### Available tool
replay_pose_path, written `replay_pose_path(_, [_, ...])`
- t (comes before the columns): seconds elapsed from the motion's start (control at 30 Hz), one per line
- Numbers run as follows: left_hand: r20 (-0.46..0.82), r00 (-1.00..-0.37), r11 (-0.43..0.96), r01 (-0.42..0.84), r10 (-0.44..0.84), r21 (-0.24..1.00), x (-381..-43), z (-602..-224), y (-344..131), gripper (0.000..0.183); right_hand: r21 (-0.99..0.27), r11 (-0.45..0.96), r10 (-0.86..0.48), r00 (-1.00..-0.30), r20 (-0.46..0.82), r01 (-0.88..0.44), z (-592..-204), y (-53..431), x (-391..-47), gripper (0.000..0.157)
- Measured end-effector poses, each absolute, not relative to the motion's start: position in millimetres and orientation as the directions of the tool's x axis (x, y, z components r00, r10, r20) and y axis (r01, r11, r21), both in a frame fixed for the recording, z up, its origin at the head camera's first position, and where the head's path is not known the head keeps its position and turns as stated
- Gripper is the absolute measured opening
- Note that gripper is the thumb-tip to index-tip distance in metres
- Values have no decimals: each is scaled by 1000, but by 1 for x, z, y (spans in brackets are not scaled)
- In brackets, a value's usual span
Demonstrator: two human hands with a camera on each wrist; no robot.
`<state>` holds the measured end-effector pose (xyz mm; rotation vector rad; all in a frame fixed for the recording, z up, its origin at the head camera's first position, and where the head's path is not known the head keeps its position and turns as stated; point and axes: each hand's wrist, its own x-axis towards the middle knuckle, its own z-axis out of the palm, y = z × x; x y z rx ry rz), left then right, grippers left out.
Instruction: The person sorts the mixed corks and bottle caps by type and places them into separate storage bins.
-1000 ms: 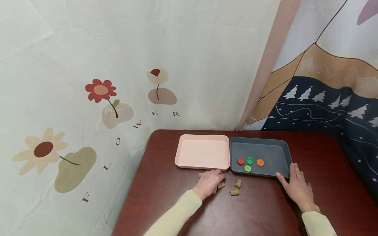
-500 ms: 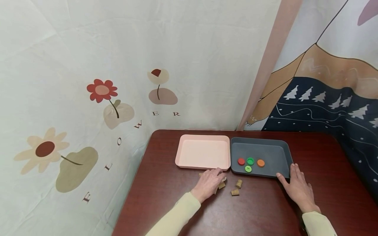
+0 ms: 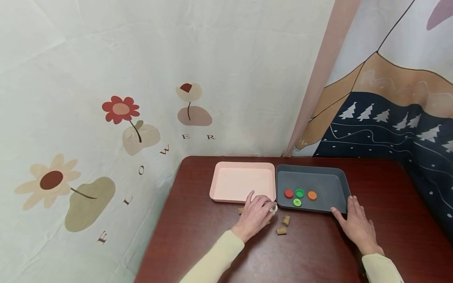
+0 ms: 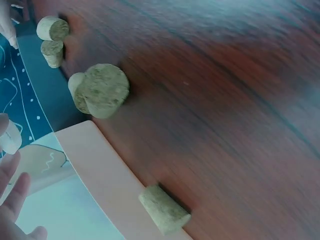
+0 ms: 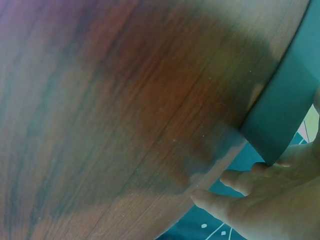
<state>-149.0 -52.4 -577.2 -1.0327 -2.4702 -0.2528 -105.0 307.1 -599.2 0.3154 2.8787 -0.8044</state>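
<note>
My left hand is over the near right corner of the pink tray, pinching a small white bottle cap between thumb and fingers. In the left wrist view the cap shows at the left edge, with the other fingers spread below it. Beneath and around this hand lie several cork stoppers, some partly hidden by it. My right hand rests with straight fingers against the near right corner of the dark grey tray. That tray holds a red cap, two green caps and an orange cap.
Both trays stand side by side near the back edge of the brown table. Behind the table hangs a printed curtain. One cork lies against the pink tray's near side, two more by the grey one.
My left hand has risen from among the corks and shifted right and away from me, bringing the white bottle cap towards the grey tray. My right hand has stayed put.
</note>
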Motion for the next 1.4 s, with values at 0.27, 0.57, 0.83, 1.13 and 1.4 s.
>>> replay_pose_path(0.27, [492, -634, 723, 690, 597, 12, -153, -573, -37, 27, -492, 835, 175, -967, -188, 247, -600, 306, -106, 107])
replay_pose_path(0.57, [515, -638, 743, 670, 573, 3, -165, -572, -16, 27, -493, 834, 175, -965, -193, 250, -599, 307, -106, 109])
replay_pose_path(0.83, [487, -671, 753, 657, 560, 39, -177, -576, 2, 27, -491, 835, 176, -966, -190, 248, -599, 306, -106, 107])
replay_pose_path(1.13, [384, -719, 766, 641, 579, 45, -187, -577, 16, 28, -494, 833, 179, -966, -185, 249, -599, 305, -105, 108])
replay_pose_path(1.4, [293, -734, 768, 640, 613, -3, -192, -577, 22, 27, -501, 831, 181, -969, -169, 242, -601, 305, -104, 105])
